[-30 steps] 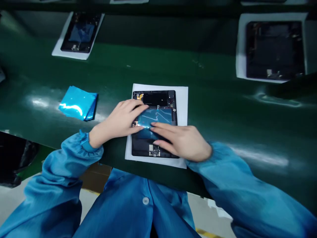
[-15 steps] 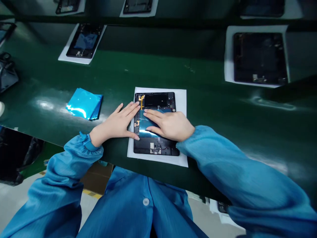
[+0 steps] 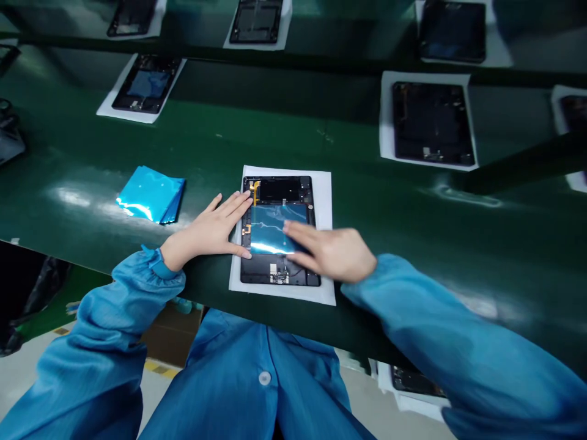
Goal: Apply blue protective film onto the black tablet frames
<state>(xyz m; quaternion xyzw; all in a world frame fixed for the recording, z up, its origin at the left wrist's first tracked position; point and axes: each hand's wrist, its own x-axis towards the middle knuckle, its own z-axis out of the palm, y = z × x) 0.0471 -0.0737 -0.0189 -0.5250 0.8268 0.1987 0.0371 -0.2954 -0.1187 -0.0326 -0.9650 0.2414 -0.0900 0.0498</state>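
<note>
An opened black tablet body [image 3: 280, 183] lies on a white sheet [image 3: 323, 201] on the green belt [image 3: 348, 201] in front of me. A shiny blue film [image 3: 273, 227] covers its middle. My left hand [image 3: 208, 231] lies flat with fingers stretched along the tablet's left edge, thumb near the lower left corner of the film. My right hand [image 3: 332, 252] rests on the film's lower right part, fingers extended and pressed flat on it. Both sleeves are blue.
A stack of blue films [image 3: 151, 194] lies to the left on the belt. Other tablet bodies on white sheets sit at back left [image 3: 144, 84], back middle [image 3: 257, 21] and right [image 3: 431, 124]. A dark bar [image 3: 523, 165] crosses at right.
My right hand has slid from the upper part of the film down and to the right. The left hand has stayed at the tablet's left edge. The view shifted slightly.
</note>
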